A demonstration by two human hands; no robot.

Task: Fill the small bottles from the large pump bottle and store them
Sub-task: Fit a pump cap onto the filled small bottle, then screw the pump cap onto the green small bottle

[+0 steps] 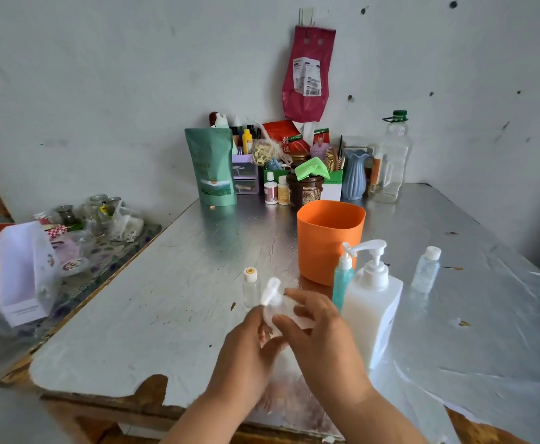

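Observation:
Both my hands hold one small clear bottle (286, 310) with a white flip cap above the table's front middle. My left hand (249, 350) grips it from the left and my right hand (320, 334) curls round it from the right; the bottle is blurred. The large white pump bottle (371, 302) stands just right of my hands. A teal small bottle (342, 280) stands against its left side. Another small clear bottle (251, 286) with a white cap stands behind my hands. A third clear one (426, 269) stands at the right.
An orange tub (329, 238) stands behind the pump bottle. Clutter of pouches, jars, a blue vase (354, 174) and a tall empty bottle (392, 158) lines the wall. A side table with glassware and a white box (25, 270) lies left. Clear plastic sheet (474, 357) covers the right.

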